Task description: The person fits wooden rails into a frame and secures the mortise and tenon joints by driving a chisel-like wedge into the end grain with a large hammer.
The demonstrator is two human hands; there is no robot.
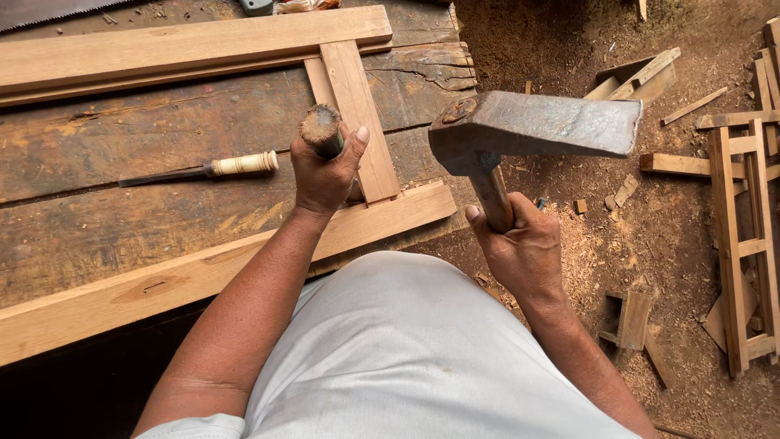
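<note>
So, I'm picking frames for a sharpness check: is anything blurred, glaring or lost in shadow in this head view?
Head view: even, soft daylight with no hard glare; the grey iron hammer head in the right hand is near the lens and looks large but fairly sharp; the left hand on the round wooden chisel handle is crisp; the space under the pale wooden frame sinks into dark shadow.

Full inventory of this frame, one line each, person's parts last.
hammer: 1, grey metal head, wooden handle, raised in right hand
chisel in hand: 1, brown worn wooden handle, upright over the frame joint
spare chisel: 1, pale handle, dark blade, lying on bench
wooden frame: 1, light wood, two long rails and a cross piece, on bench
workbench: 1, dark weathered planks
offcuts: many, light wood, on sawdust-strewn ground at right
left hand: grips chisel
right hand: grips hammer handle
</note>
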